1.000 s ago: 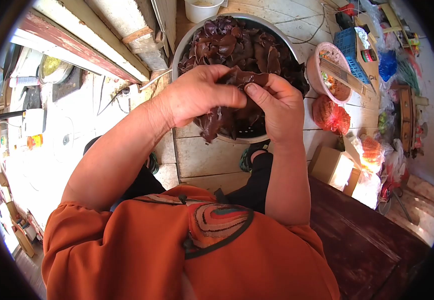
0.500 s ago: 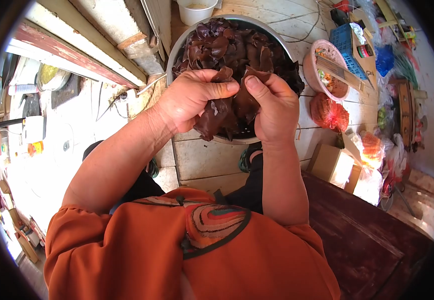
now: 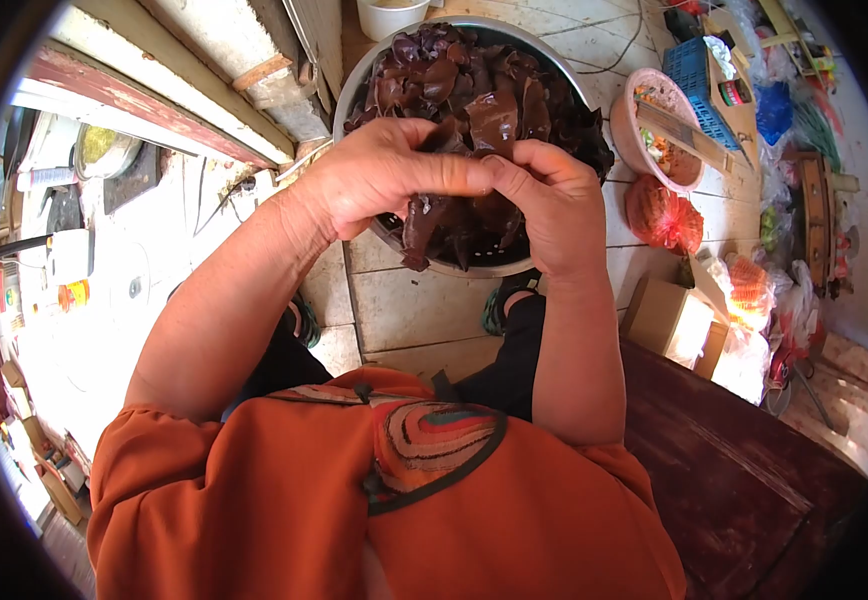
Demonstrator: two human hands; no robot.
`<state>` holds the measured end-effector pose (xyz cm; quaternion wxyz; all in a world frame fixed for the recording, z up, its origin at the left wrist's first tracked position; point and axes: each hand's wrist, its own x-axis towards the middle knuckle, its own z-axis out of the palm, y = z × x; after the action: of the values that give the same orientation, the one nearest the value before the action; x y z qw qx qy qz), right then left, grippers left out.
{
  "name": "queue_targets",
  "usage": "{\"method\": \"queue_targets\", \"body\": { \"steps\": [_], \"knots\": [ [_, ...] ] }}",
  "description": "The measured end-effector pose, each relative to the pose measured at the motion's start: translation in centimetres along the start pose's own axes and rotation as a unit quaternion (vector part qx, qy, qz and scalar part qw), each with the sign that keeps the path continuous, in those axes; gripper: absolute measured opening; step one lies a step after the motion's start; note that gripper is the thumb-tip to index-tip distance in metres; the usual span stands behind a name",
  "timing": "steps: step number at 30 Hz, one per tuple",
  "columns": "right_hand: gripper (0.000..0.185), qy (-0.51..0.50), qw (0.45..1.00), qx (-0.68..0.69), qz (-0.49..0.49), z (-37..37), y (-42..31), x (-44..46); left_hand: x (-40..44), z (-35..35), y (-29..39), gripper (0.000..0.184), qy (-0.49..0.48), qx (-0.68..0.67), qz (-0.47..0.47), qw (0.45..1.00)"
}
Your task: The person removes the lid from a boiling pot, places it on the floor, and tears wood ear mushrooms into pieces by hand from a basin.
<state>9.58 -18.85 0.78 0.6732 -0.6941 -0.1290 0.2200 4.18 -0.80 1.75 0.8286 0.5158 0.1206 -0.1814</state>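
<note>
The widest thing in view is the tiled floor (image 3: 404, 310), with a dark red wooden panel (image 3: 724, 460) at 4 o'clock. On the floor at 12 o'clock, just past the person's feet, sits a large metal basin (image 3: 495, 271), heaped with dark, wet-looking leafy pieces (image 3: 432, 85). Some droop towards its near rim, at 7 o'clock.

Round the basin, a pink tub (image 3: 622, 130) stands just beside it at 3 o'clock, with a board (image 3: 682, 138) laid across it. A cardboard box (image 3: 656, 318) is at 4 o'clock, a white bucket (image 3: 391, 18) at 11, and a red net bag (image 3: 664, 215) between tub and box.

Both hands meet over the near half of the heap. The left hand (image 3: 366, 180) is closed, thumb laid along a dark piece (image 3: 445, 137) against its curled fingers. The right hand (image 3: 566, 222) is narrow too, thumb tip meeting the left thumb; how much of the piece it grips is hidden.

For thin, slippery stuff like this, a close two-thumb pinch looks sound: the closer the tips, the better the control over a small spot. Light, even pressure should spare the flap, and working low over the basin lets drips and bits land inside.
</note>
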Motion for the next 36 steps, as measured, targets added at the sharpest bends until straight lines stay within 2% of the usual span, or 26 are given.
{"method": "queue_targets", "body": {
  "steps": [2, 7, 10, 12, 13, 15, 18, 19, 21, 23, 25, 27, 30, 32, 36],
  "knots": [
    [0.015, 0.013, 1.000, -0.012, -0.022, 0.2, -0.1, 0.0, 0.1, -0.3, -0.5, 0.033, -0.008, 0.184, 0.017, 0.983],
    [0.016, 0.003, 0.998, -0.067, -0.011, 0.1, -0.7, -0.1, 0.2, -0.5, -0.3, 0.026, 0.013, 0.239, 0.005, 0.971],
    [0.015, 0.021, 0.998, -0.058, -0.005, 0.1, -0.6, -0.2, 0.2, -0.4, -0.3, 0.028, -0.022, 0.218, 0.019, 0.975],
    [0.013, 0.038, 0.999, -0.029, -0.003, 0.3, -0.4, -0.3, -0.2, -0.1, -0.1, 0.028, -0.042, 0.114, -0.004, 0.993],
    [0.012, 0.040, 0.999, -0.009, -0.012, 0.3, -0.2, -0.3, -0.2, -0.2, 0.0, 0.028, -0.040, 0.129, -0.014, 0.991],
    [0.008, 0.073, 0.997, 0.002, -0.001, 0.7, -0.5, -0.6, 0.0, 0.0, -0.7, 0.021, -0.042, 0.016, -0.026, 0.999],
    [0.006, 0.121, 0.988, 0.085, -0.043, 1.1, 0.7, -0.5, 0.0, 0.7, -1.1, 0.020, -0.046, -0.119, -0.026, 0.992],
    [0.006, 0.084, 0.989, 0.107, -0.055, 0.9, 0.7, -0.3, 0.2, 0.9, -1.5, 0.020, -0.058, -0.174, -0.010, 0.983],
    [0.007, 0.105, 0.986, 0.122, -0.054, 1.5, 0.4, -0.3, 0.4, 1.0, -1.9, 0.020, -0.046, -0.220, -0.016, 0.974],
    [0.008, 0.122, 0.982, 0.135, -0.054, 1.6, 0.6, -0.2, 0.4, 0.9, -2.0, 0.021, -0.051, -0.236, -0.026, 0.970],
    [0.016, 0.088, 0.988, 0.117, -0.052, 1.3, 0.7, -0.1, 0.3, 1.0, -2.3, 0.021, -0.052, -0.256, -0.022, 0.965],
    [0.011, 0.105, 0.982, 0.148, -0.042, 1.4, 0.4, 0.0, 0.5, 0.9, -2.4, 0.019, -0.049, -0.251, -0.016, 0.967],
    [0.015, 0.082, 0.986, 0.145, 0.001, 1.0, 0.0, 0.1, 0.7, 0.4, -2.2, 0.019, -0.038, -0.208, 0.016, 0.977],
    [0.018, 0.014, 0.982, 0.179, 0.057, 1.0, -0.4, 0.0, 0.7, 0.1, -1.8, 0.021, -0.024, -0.118, 0.037, 0.992],
    [0.020, -0.006, 0.983, 0.163, 0.085, -0.1, 0.8, -0.1, 0.2, -0.4, -0.9, 0.029, 0.000, -0.074, -0.002, 0.997]
  ]
}}
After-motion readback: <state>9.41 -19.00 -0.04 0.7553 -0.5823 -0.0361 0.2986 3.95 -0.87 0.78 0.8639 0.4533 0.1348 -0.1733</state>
